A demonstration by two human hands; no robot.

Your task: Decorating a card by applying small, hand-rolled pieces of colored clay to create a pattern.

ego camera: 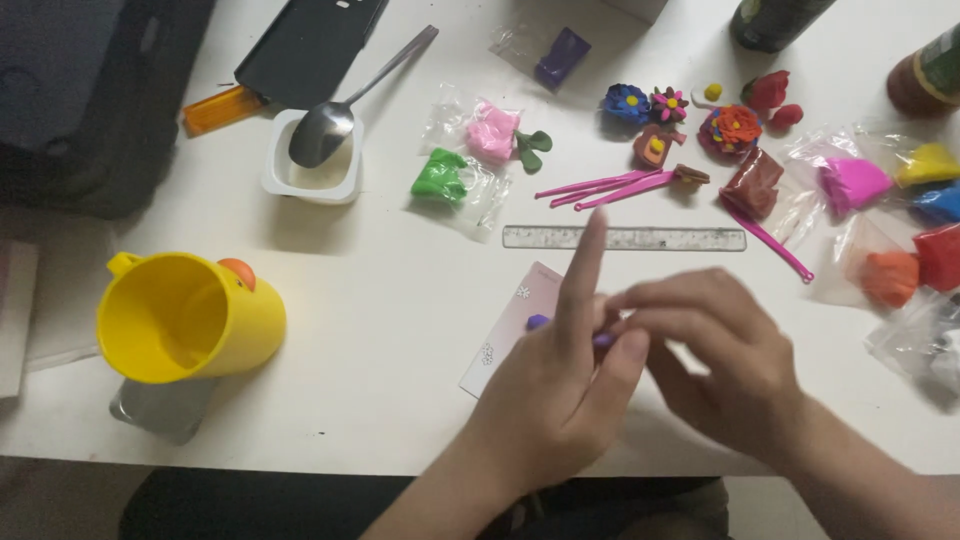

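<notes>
Nearest: left hand (pixel 560 385) and right hand (pixel 725 365), together over the table's (pixel 380 400) front edge. Both pinch one small piece of purple clay (pixel 538 322), which shows between the left fingers and again at the left thumb tip. The left forefinger stands straight up; the other fingers close on the clay. The clay's shape cannot be told, most of it being hidden.

Under the hands: a pale card (pixel 510 335), lying flat and partly covered.

Left, near: a yellow mug (pixel 185 318) on its side, mouth toward the camera.

Middle: a clear ruler (pixel 625 238), lying crosswise just beyond the hands. Pink tools (pixel 610 187) beyond it; a further pink tool (pixel 770 243) to the right.

Further: bagged clay, green (pixel 440 178) and pink (pixel 492 132). A white cup (pixel 312 160) with a spoon (pixel 325 128) resting in it.

Right: more bagged clay, magenta (pixel 850 183), yellow (pixel 925 163), orange (pixel 890 277), red (pixel 940 255).

Far: finished clay flowers, blue (pixel 626 103) and orange (pixel 735 128), with several smaller pieces beside them.

Progress, as judged: a number of flowers stand complete; the purple piece is in the shaping stage and joined to nothing. Most bags hold unused clay.
</notes>
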